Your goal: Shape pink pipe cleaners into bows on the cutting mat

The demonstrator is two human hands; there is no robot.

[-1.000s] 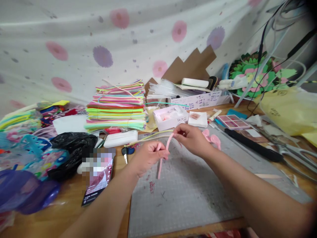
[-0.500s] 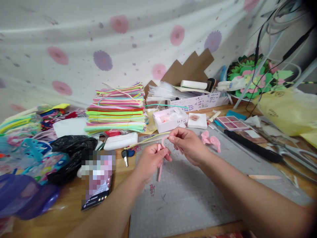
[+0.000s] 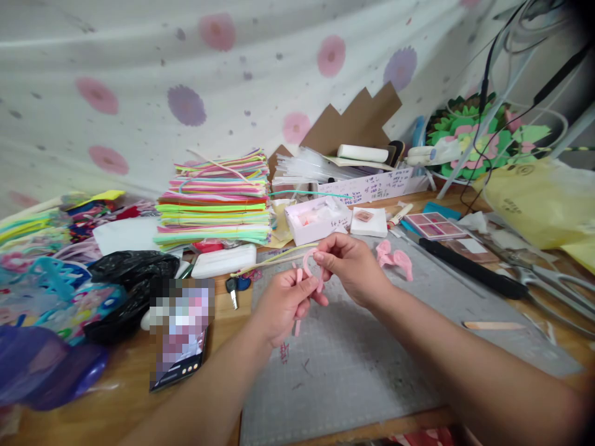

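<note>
Over the grey cutting mat (image 3: 344,384), both hands work on one pink pipe cleaner (image 3: 307,260). My left hand (image 3: 286,303) pinches it between thumb and fingers, and a straight end pokes out below. My right hand (image 3: 351,266) is closed on the curved part, thumb against fingertips. The bend arches between the two hands; some of the stem is hidden behind the fingers. Curled pink pipe-cleaner pieces (image 3: 395,259) lie on the mat just beyond my right hand. Pale yellow stems (image 3: 274,257) lie behind my left hand.
A tall pile of coloured pipe cleaners (image 3: 214,210) stands at the back. Left of the mat are a phone (image 3: 186,341), a key (image 3: 232,294) and a black plastic bag (image 3: 134,272). Large scissors (image 3: 548,279), a wooden stick (image 3: 493,325) and a small white box (image 3: 316,226) are around it.
The pink stem's bend has become a wider, rounder arch between my hands. Its lower end sticks out less below my left hand. The camera view has shifted slightly.
</note>
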